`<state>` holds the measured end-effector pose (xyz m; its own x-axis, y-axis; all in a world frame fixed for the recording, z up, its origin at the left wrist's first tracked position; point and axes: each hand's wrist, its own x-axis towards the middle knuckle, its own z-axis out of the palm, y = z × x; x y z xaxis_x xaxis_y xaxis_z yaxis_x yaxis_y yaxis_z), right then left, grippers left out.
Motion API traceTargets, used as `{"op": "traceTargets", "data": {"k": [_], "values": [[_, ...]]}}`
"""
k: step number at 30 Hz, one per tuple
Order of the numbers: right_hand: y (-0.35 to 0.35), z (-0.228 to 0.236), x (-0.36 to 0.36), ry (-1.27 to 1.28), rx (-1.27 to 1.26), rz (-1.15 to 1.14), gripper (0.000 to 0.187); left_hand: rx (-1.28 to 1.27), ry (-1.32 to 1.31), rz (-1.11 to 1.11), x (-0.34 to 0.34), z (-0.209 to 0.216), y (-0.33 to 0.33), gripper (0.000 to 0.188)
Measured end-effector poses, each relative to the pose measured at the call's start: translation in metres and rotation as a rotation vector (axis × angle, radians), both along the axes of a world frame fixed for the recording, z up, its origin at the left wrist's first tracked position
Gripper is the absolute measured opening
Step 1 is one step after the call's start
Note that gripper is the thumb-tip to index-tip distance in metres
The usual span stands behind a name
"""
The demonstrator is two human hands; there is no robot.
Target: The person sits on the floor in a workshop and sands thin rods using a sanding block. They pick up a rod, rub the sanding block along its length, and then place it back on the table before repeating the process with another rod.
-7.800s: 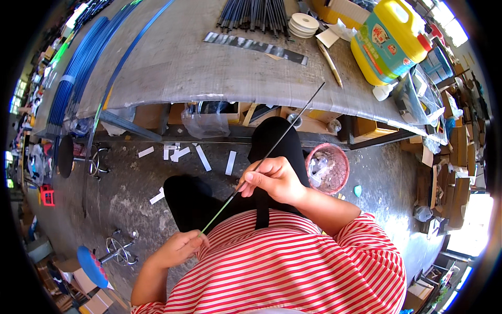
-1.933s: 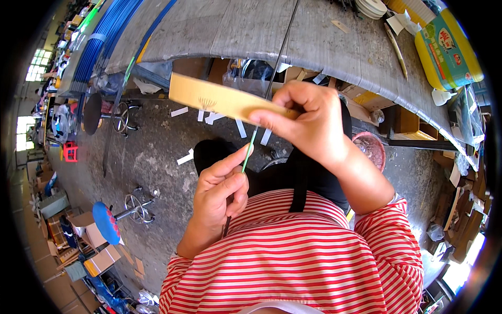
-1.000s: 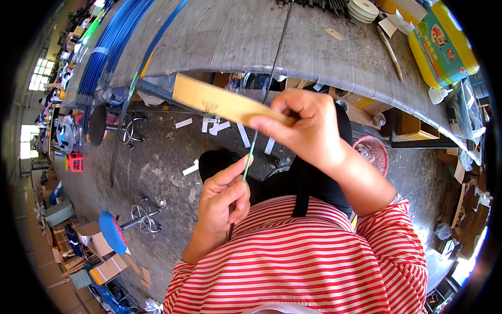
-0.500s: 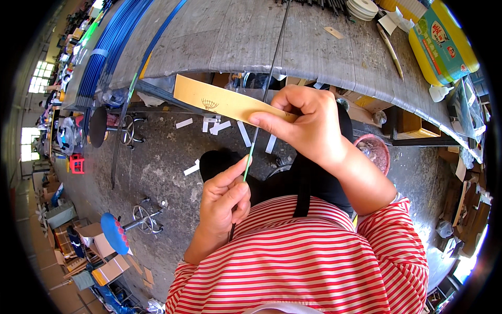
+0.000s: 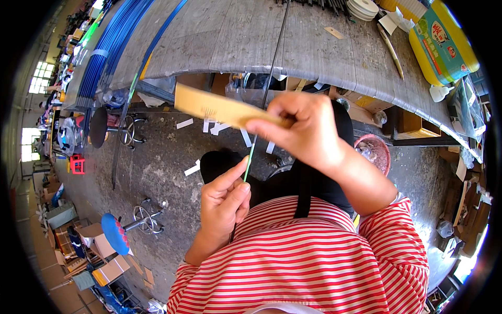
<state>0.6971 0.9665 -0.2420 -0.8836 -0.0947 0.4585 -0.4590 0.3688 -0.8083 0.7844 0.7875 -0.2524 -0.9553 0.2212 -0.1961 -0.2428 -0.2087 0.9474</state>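
My left hand [image 5: 224, 198] pinches a thin dark rod [image 5: 271, 68] on its light green section [image 5: 251, 150], in front of my lap. The rod slants up and away from there, over the edge of the workbench. In my right hand [image 5: 308, 128] is one end of a flat tan strip [image 5: 201, 103] bearing a small dark drawing, smeared by motion. My thumb lies on the strip's near face; the fingers curl behind it. The strip crosses in front of the rod, hiding a short length of it. Whether the two touch cannot be made out.
The grey workbench [image 5: 219, 39] spans the far side, with bundled blue rods [image 5: 107, 47] at left. A yellow jug [image 5: 444, 44] and white spools [image 5: 362, 8] stand on it. White paper strips litter the floor. A pink basket [image 5: 386, 152] and a blue-topped stool [image 5: 113, 234] stand there too.
The tan strip has tilted and shifted down slightly at its middle, blurring as my right hand turns. My left hand keeps its place on the green section.
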Motion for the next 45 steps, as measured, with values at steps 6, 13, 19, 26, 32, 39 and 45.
{"op": "traceTargets", "data": {"k": [6, 13, 19, 26, 32, 39, 45], "values": [[-0.001, -0.004, 0.003, 0.01, 0.015, 0.075, 0.029, 0.196, -0.114, -0.032, -0.003, 0.002, -0.002, 0.039], [-0.004, -0.004, 0.006, 0.064, 0.039, 0.061, 0.029, 0.368, -0.195, -0.08, -0.005, 0.002, -0.006, 0.038], [0.0, 0.001, 0.002, 0.021, 0.003, 0.005, 0.03, 0.374, -0.21, -0.074, -0.004, 0.003, -0.005, 0.038], [0.003, 0.004, -0.002, -0.018, -0.01, -0.039, 0.03, 0.331, -0.154, -0.093, -0.004, -0.002, -0.005, 0.04], [0.0, -0.002, 0.003, 0.031, 0.011, 0.009, 0.029, 0.344, -0.16, -0.087, -0.004, -0.003, -0.005, 0.04], [-0.002, 0.0, 0.006, 0.06, 0.022, 0.035, 0.027, 0.262, -0.129, -0.07, -0.002, 0.002, -0.004, 0.041], [-0.002, 0.0, 0.004, 0.039, 0.026, 0.063, 0.027, 0.236, -0.116, -0.063, -0.002, 0.003, -0.004, 0.04]]}}
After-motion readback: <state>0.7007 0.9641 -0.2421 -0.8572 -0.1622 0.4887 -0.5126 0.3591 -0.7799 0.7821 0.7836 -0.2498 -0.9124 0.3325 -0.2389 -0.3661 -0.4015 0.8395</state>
